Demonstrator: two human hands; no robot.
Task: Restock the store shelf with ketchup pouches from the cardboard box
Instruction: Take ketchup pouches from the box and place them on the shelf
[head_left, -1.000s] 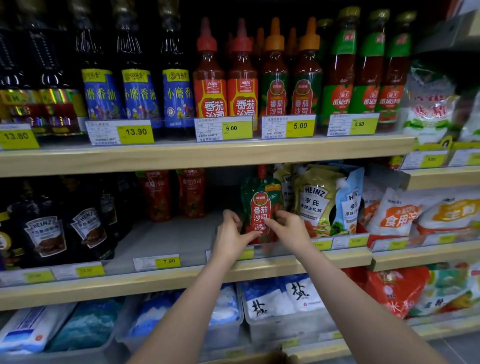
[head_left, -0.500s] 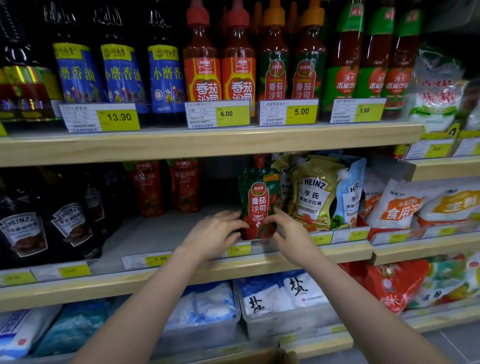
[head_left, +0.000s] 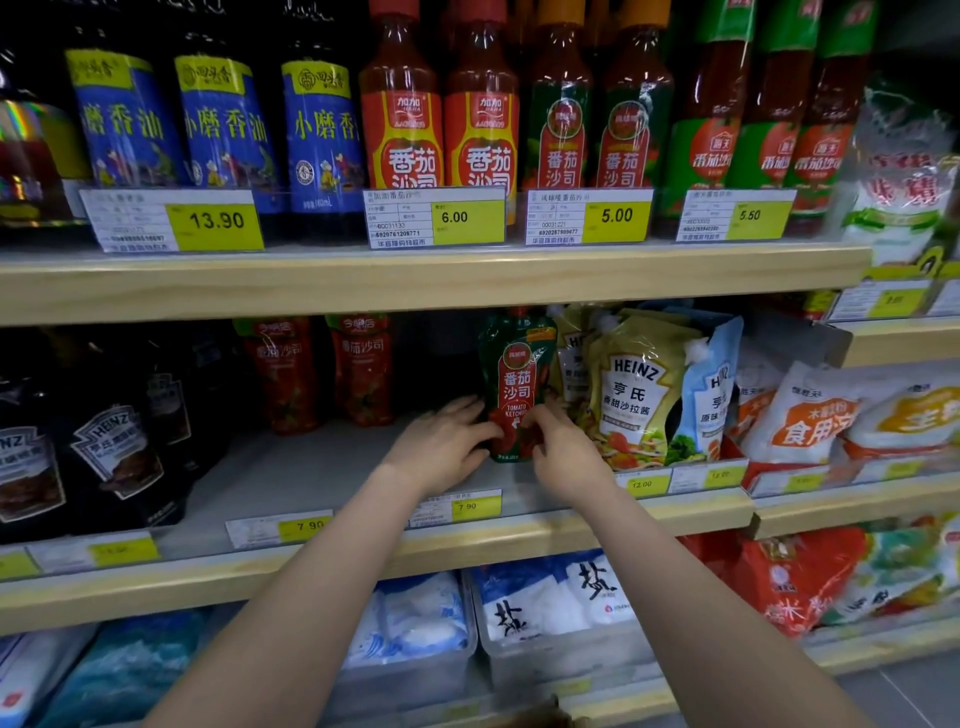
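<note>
A green-and-red ketchup pouch stands upright on the middle shelf, just left of the Heinz pouches. My left hand lies against the pouch's lower left side with fairly straight fingers. My right hand pinches the pouch's lower right front with curled fingers. Only a brown sliver of the cardboard box shows at the bottom edge of the view.
Yellow and blue Heinz pouches crowd the right of the ketchup pouch. Two red sauce bottles stand at the back left, with dark Heinz bottles further left. Ketchup bottles fill the shelf above. Salt bags sit in bins below.
My left hand has moved right, back against the pouch's side. My right hand has stayed at its lower right. The view has drawn closer to the shelf.
</note>
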